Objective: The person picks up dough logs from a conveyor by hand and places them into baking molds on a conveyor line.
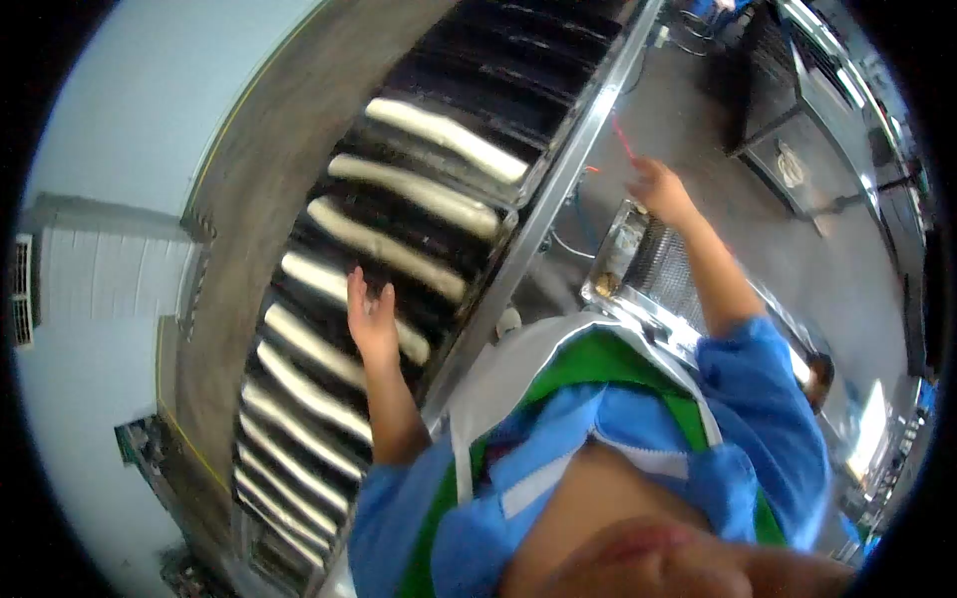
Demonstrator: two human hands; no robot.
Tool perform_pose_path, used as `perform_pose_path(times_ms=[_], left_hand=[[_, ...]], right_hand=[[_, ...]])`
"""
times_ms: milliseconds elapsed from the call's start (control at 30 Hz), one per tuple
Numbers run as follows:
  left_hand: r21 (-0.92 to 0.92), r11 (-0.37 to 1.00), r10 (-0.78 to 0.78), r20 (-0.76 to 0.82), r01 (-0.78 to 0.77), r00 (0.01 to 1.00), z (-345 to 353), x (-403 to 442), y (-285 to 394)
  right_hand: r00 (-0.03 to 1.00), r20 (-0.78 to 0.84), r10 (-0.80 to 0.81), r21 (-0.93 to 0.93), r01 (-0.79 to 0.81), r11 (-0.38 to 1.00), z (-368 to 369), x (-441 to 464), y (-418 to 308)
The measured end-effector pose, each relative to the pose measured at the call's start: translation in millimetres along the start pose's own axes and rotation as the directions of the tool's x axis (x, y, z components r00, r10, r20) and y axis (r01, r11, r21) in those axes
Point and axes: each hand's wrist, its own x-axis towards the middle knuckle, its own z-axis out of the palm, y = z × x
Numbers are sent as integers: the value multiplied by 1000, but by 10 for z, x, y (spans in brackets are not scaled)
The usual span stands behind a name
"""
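Note:
Long pale dough strips [387, 247] lie side by side in dark grooved trays [498, 70] along a metal-edged table. My left hand [371, 311] hovers over one of these strips with its fingers apart; whether it touches the dough I cannot tell. Out to the right, away from the trays, my right hand [658, 189] is closed around a thin red stick-like tool [622, 136]. That hand is slightly blurred, and its fingers partly hide the tool's near end.
A metal rail [578, 149] edges the trays on my side. To the right is a metal container with a mesh-like surface [666, 264]. Farther right stands a metal table [812, 140]. A pale wall [120, 149] rises beyond the floor strip on the left.

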Motion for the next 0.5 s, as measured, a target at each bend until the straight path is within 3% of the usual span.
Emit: perform_pose_path(times_ms=[33,67,100,133,167,233,267,400,433,467,500], left_hand=[[25,999,19,39,-20,999,107,24,52],[15,1000,4,70,-5,998,238,71,20],[-4,1000,13,113,-12,993,418,190,-26],[-2,999,-39,133,40,990,321,466,-96],[-99,992,-65,141,79,988,390,748,-347],[-120,988,-80,139,97,987,489,1290,-455],[-151,981,-94,162,119,982,725,1330,-330],[-232,933,-221,237,276,946,1800,1253,229],[-246,909,-255,312,337,915,1205,1260,42],[-289,909,-196,343,301,919,1312,1284,-108],[-327,886,-202,364,328,909,815,1365,-324]], right_hand=[[982,29,185,14,-185,983,-175,-311,93],[986,-22,163,-190,-164,968,-243,-574,653],[964,-133,229,-314,-260,913,-228,-941,1180],[933,-136,334,-329,-360,873,211,-995,1358],[908,-104,407,-291,-419,860,170,-1107,1338],[785,-202,585,-401,-611,682,405,-1218,1615],[701,-149,698,-397,-689,607,223,-1360,1764],[711,-161,685,-429,-675,600,-711,-1671,2175],[704,-212,678,-503,-673,542,-677,-2067,1379],[711,-218,669,-556,-653,514,-822,-2081,1380],[717,-233,657,-559,-652,513,-422,-2188,1010]])
